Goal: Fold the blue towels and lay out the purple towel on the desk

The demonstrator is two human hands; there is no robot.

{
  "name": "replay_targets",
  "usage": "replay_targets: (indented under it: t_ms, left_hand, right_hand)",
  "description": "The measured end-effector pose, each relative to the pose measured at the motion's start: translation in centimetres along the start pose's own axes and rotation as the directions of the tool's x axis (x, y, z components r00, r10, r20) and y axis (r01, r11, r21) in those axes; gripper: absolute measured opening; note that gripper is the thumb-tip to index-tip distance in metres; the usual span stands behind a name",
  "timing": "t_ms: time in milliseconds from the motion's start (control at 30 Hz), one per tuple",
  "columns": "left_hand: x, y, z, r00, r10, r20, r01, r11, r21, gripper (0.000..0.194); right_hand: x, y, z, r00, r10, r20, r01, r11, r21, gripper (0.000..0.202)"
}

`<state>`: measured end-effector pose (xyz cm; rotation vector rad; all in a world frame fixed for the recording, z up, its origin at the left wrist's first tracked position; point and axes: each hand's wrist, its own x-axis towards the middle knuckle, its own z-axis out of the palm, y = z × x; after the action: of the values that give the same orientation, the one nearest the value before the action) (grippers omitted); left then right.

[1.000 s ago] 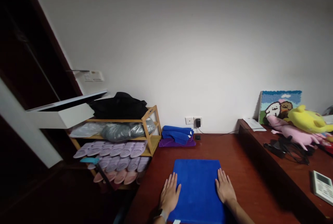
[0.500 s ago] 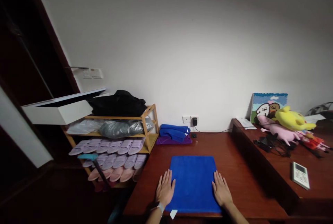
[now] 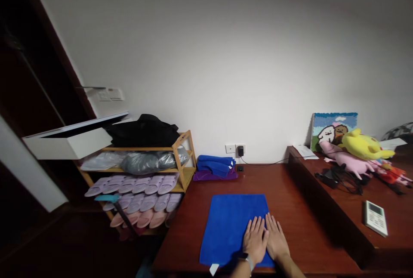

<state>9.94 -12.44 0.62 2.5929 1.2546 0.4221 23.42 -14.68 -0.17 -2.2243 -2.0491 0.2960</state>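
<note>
A blue towel [image 3: 226, 226] lies spread flat on the brown wooden table [image 3: 300, 226], its white tag [image 3: 213, 269] sticking out at the near left corner. My left hand [image 3: 255, 240], with a watch [image 3: 247, 260] on the wrist, rests palm down on the towel's right part, fingers stretched out. Beside it, my right hand [image 3: 276, 237] lies flat along the towel's right edge, fingers extended. The two hands are side by side, thumbs close together. Neither hand holds anything.
Folded blue cloths [image 3: 216, 165] lie on a purple cloth [image 3: 214, 176] at the table's back. A plug [image 3: 240, 151] sits in the wall outlet. On the raised right surface are plush toys [image 3: 361, 144] and a white remote-like device [image 3: 376, 217]. A slipper rack [image 3: 180, 166] stands left.
My left hand has moved right, from the towel's left edge across to its right part beside my right hand. The right hand stays at the right edge.
</note>
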Motion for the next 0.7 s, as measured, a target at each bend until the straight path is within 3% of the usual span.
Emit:
replay_targets:
  t_ms: [100,267,367,533,700]
  left_hand:
    - [-1.7,-2.6,-0.8,1.0,-0.022,0.018,0.021,0.999,0.037,0.058]
    - [-6.9,-11.4,-5.9,0.958,-0.286,-0.018,0.285,0.941,0.181,0.064]
    - [-9.6,-15.4,-7.6,0.925,-0.377,-0.048,0.378,0.897,0.231,0.064]
    - [-10.9,-17.1,-7.1,0.932,-0.348,-0.098,0.362,0.894,0.264,0.062]
    - [-10.5,-17.2,-6.3,0.932,-0.333,-0.139,0.36,0.892,0.274,0.061]
  right_hand:
    - [0.0,0.0,0.1,0.999,0.039,-0.023,-0.038,0.999,0.009,0.068]
    - [-0.1,-0.2,0.1,0.997,0.075,-0.03,-0.075,0.997,0.011,0.071]
    - [0.0,-0.2,-0.1,0.997,0.08,-0.015,-0.08,0.997,0.004,0.071]
    - [0.0,-0.2,-1.0,0.996,0.082,0.043,-0.085,0.995,0.061,0.072]
    - [-2.1,-1.1,-0.3,0.993,0.111,-0.037,-0.107,0.99,0.09,0.072]
